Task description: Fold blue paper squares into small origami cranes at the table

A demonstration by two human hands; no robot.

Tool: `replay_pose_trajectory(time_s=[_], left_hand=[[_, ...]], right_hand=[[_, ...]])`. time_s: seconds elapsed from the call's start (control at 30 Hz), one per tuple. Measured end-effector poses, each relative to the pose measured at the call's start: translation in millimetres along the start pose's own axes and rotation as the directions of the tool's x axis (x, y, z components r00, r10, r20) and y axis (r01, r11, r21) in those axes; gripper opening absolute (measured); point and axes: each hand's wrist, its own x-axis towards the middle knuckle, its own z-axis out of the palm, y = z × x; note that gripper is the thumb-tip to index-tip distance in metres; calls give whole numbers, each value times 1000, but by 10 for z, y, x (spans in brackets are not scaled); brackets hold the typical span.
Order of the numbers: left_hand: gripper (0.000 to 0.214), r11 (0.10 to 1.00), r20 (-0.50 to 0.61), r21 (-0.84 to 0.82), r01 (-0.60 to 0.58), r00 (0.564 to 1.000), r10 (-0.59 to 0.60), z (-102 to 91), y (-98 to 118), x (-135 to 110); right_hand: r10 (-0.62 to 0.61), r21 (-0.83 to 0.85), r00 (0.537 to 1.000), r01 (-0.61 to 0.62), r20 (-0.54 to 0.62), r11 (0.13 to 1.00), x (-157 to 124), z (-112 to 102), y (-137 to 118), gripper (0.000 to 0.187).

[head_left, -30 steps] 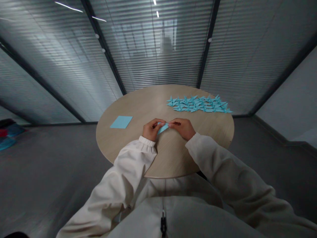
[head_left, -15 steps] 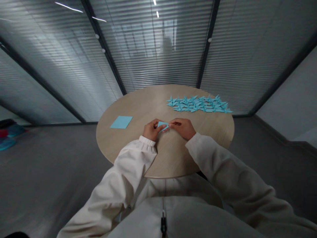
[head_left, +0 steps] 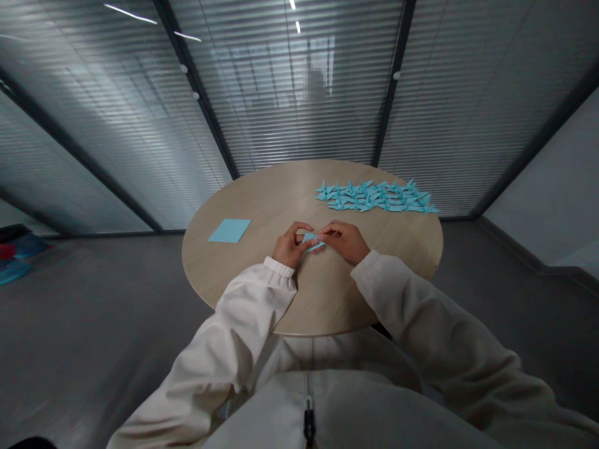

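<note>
Both my hands meet over the middle of a round wooden table (head_left: 262,206). My left hand (head_left: 289,246) and my right hand (head_left: 344,241) each pinch an end of a small, partly folded light-blue paper piece (head_left: 311,240), held just above the tabletop. Fingers of both hands are curled around it, and most of the paper is hidden between them. A flat stack of square light-blue paper (head_left: 229,230) lies to the left of my left hand. Several finished blue folded paper cranes (head_left: 374,196) lie in rows at the far right of the table.
Glass walls with closed blinds (head_left: 299,93) stand behind the table. Grey floor (head_left: 93,299) surrounds it. Dark and blue items (head_left: 14,252) lie on the floor at the far left. My white sleeves and jacket fill the lower part of the view.
The paper piece has been turned and pressed smaller between my fingertips. My left hand's fingers have lifted and shifted slightly right; my right hand has stayed nearly in place.
</note>
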Motion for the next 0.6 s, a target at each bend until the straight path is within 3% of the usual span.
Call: replay_pose_trajectory(time_s=[0.2,0.6], left_hand=[[43,990,65,-124,61,996,-53,19,20,16],[34,996,139,-18,83,987,-80,30,72,-33]], right_hand=[[-10,0,999,10,-44,1000,-3,-8,0,19],[-52,-41,999,52,-3,998,-18,11,-44,11]])
